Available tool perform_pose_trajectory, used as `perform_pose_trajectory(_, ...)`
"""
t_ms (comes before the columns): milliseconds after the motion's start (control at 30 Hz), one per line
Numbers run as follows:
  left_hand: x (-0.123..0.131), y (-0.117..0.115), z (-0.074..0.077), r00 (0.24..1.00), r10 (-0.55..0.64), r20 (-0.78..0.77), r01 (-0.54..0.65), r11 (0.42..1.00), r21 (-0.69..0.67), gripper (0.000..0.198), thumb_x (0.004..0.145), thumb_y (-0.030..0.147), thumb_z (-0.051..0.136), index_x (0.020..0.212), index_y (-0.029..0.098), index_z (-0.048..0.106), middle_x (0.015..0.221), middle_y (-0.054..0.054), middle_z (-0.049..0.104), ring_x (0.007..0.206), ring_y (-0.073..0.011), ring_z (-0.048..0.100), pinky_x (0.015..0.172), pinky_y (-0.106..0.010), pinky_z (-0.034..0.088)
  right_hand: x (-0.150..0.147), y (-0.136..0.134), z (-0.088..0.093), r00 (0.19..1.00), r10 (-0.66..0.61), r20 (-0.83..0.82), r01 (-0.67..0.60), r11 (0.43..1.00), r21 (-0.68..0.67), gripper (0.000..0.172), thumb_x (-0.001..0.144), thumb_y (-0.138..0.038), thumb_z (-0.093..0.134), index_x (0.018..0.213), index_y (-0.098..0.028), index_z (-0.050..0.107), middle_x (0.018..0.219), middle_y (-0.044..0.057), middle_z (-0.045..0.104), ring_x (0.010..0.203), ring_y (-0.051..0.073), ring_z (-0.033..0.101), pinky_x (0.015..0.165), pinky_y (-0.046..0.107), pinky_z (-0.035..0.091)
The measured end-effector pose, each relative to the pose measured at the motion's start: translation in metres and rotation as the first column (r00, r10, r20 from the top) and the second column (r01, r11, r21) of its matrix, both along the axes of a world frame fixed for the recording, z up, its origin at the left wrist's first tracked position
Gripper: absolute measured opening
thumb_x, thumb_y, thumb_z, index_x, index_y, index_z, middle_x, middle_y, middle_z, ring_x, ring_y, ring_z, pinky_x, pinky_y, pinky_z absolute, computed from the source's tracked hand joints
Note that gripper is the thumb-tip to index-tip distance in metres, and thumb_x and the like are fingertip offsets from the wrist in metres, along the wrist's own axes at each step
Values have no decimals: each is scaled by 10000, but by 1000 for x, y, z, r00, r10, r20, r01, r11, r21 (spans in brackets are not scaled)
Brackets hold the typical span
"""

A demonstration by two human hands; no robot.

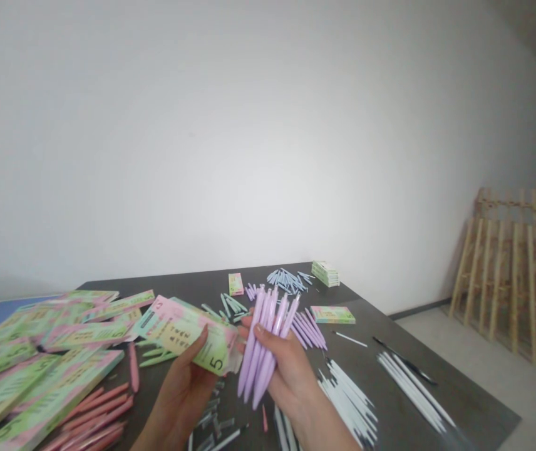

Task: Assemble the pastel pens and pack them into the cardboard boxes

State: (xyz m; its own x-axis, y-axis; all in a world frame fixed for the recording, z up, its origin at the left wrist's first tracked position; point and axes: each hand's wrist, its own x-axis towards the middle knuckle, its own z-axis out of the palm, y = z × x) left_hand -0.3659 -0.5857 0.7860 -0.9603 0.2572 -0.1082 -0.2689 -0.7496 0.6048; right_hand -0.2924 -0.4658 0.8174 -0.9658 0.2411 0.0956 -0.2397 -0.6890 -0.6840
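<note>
My left hand [186, 382] grips a flat pink, yellow and green pen box [188, 332] marked with a 5, its thumb across the front. Its right end, toward my other hand, looks open. Close beside it, my right hand [291, 369] is closed round several lilac pens [262, 351], fanned slightly with their clicker ends up and tips pointing down. The thumb presses across their upper barrels. More purple pens [309, 329] lie just behind my right hand. Below the hands are small clear parts [211, 419], their kind hard to make out.
Printed boxes [52, 351] are heaped at left, with pink pens [94, 416] before them. Green pens [230, 305], blue pens [287, 280] and a box stack [325, 274] lie farther back. White refills [350, 401] spread at right. A wooden rack [512, 275] leans against the wall.
</note>
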Motion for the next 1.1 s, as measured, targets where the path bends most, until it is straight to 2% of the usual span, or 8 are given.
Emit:
perform_pose_trajectory(167, 7, 1, 11, 994, 111, -25, -108, 989, 101, 337, 782, 9, 532, 1041, 211, 610, 794, -19, 718, 741, -181, 692, 653, -305, 589, -11, 4, -12, 973, -223, 60, 205, 954, 220, 333, 635, -357, 755, 840, -117, 649, 723, 55, 677, 539, 141, 597, 490, 248, 483)
perform_pose_trajectory(433, 15, 2, 15, 986, 163, -32, -160, 983, 93, 318, 777, 19, 549, 994, 238, 627, 792, 16, 717, 661, -152, 685, 555, -253, 581, -18, 0, -21, 908, -351, -228, 399, 562, 725, 290, 765, -388, 588, 870, -120, 629, 737, 51, 642, 667, 181, 586, 606, 264, 456)
perform_pose_trajectory(600, 22, 4, 19, 981, 175, -80, -162, 976, 149, 405, 774, 7, 522, 1069, 272, 603, 871, -2, 712, 776, -167, 679, 716, -313, 571, -23, 5, -26, 958, -264, -112, 254, 601, 758, 193, 757, -330, 577, 782, -140, 594, 601, -2, 576, 492, 136, 505, 468, 227, 390)
perform_pose_trajectory(733, 21, -1, 3, 982, -35, -183, -3, 979, -206, 265, 752, 179, 627, 1005, 258, 630, 896, -34, 707, 769, -194, 672, 576, -269, 545, -19, 8, -24, 933, -304, -194, 338, 548, 765, 152, 762, -268, 554, 831, -145, 613, 624, -1, 586, 592, 162, 539, 566, 245, 419)
perform_pose_trajectory(833, 18, -18, -3, 916, -318, -244, 133, 815, -563, 127, 575, 225, 777, 642, 167, 685, 584, -50, 668, 504, -182, 605, 404, -225, 431, -18, 14, -20, 913, -332, -237, 375, 455, 808, 213, 782, -259, 533, 936, -145, 626, 722, 32, 634, 706, 202, 575, 650, 276, 434)
perform_pose_trajectory(900, 16, -33, 4, 761, -534, -369, -70, 497, -865, 255, 592, 326, 759, 446, 171, 619, 419, -27, 560, 420, -153, 512, 438, -251, 411, -17, 19, -16, 909, -330, -257, 380, 395, 836, 236, 789, -253, 532, 979, -147, 623, 796, 56, 652, 772, 221, 588, 703, 294, 433)
perform_pose_trajectory(1000, 14, -50, 28, 544, -261, -798, -725, 334, -603, 231, 547, 366, 778, 706, 231, 679, 780, -63, 653, 793, -259, 578, 796, -360, 439, -12, 24, -7, 913, -298, -277, 371, 330, 868, 256, 803, -232, 517, 1026, -152, 615, 854, 70, 665, 825, 230, 598, 743, 298, 424)
perform_pose_trajectory(1100, 9, -51, 45, 363, -222, -905, -838, 348, -421, 425, 458, 348, 826, 845, 256, 680, 968, -96, 629, 1023, -324, 505, 1011, -423, 279, -4, 22, 7, 915, -258, -310, 372, 240, 897, 270, 817, -202, 490, 1055, -170, 614, 857, 60, 673, 799, 224, 603, 704, 275, 417)
